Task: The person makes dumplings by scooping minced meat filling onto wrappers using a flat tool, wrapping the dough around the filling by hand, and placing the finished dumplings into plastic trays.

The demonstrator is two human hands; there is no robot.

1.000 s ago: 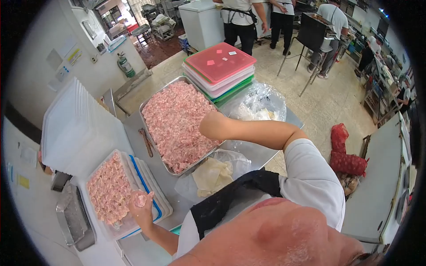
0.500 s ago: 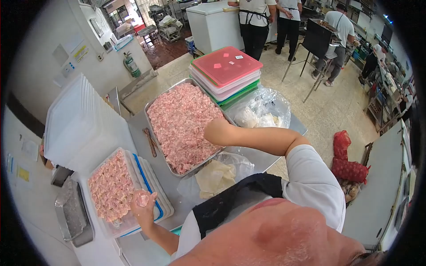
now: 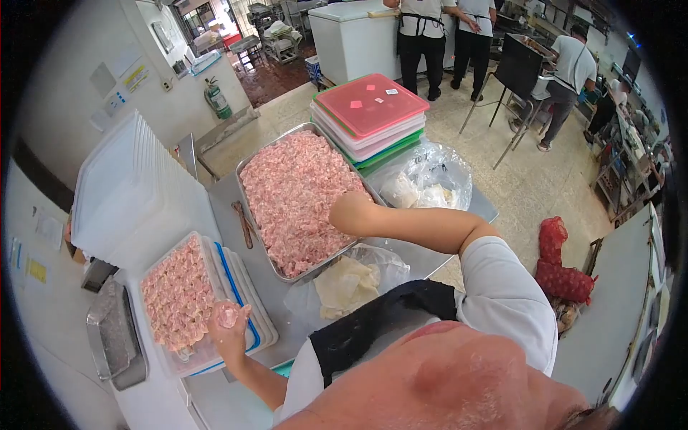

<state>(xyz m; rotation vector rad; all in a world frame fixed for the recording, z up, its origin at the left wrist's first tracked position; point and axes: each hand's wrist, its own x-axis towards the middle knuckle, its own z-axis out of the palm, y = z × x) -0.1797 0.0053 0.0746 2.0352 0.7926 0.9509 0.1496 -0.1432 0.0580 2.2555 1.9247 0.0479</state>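
Observation:
My left hand is curled around a dumpling with pink minced filling showing on top. It is at the right edge of a clear plastic container, where rows of similar open-topped dumplings lie. My right hand is closed like a fist at the right side of a metal tray. It touches the pink minced meat heaped there; its fingertips and anything in them are hidden. Pale wrapper sheets lie in an open plastic bag near my body.
Lidded containers are stacked behind the tray, beside a plastic bag. Stacked white trays stand at left, above an empty-looking metal pan. A brown utensil lies on the table. Several people work in the background.
The view has shifted slightly. My left hand still holds the dumpling, turned a little so its top faces up more. My right hand stays at the meat.

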